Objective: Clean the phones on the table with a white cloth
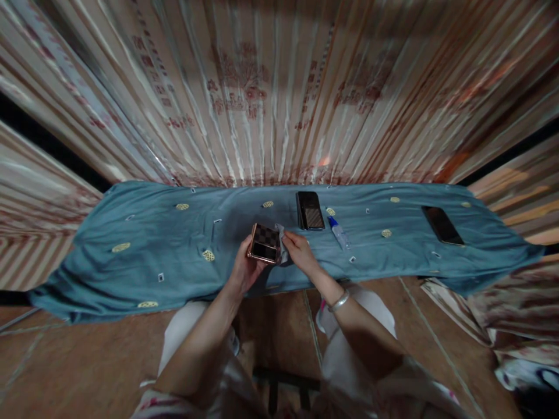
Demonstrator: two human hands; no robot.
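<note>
My left hand (pixel 247 269) is closed around a small square-looking flip phone (pixel 265 237) with a brown checkered cover, a glossy dark panel and a shiny rose-gold edge. It is held tilted over the near edge of the blue cloth. In my right hand (pixel 299 250), the fingers pinch a grey wiping cloth (pixel 282 247), which lies against the right edge of the flip phone. Just beyond my right hand is a black phone (pixel 311 210) with a patterned lower part. A clear bottle with a blue cap (pixel 340 234) lies to the right of that phone.
The long surface is draped with a wrinkled blue cloth (pixel 166 250) with yellow motifs. Another dark phone (pixel 442 224) rests toward its right end. Behind hangs a striped, printed curtain (pixel 279 128). Brown floor tiles (pixel 288 317) show below, between my knees.
</note>
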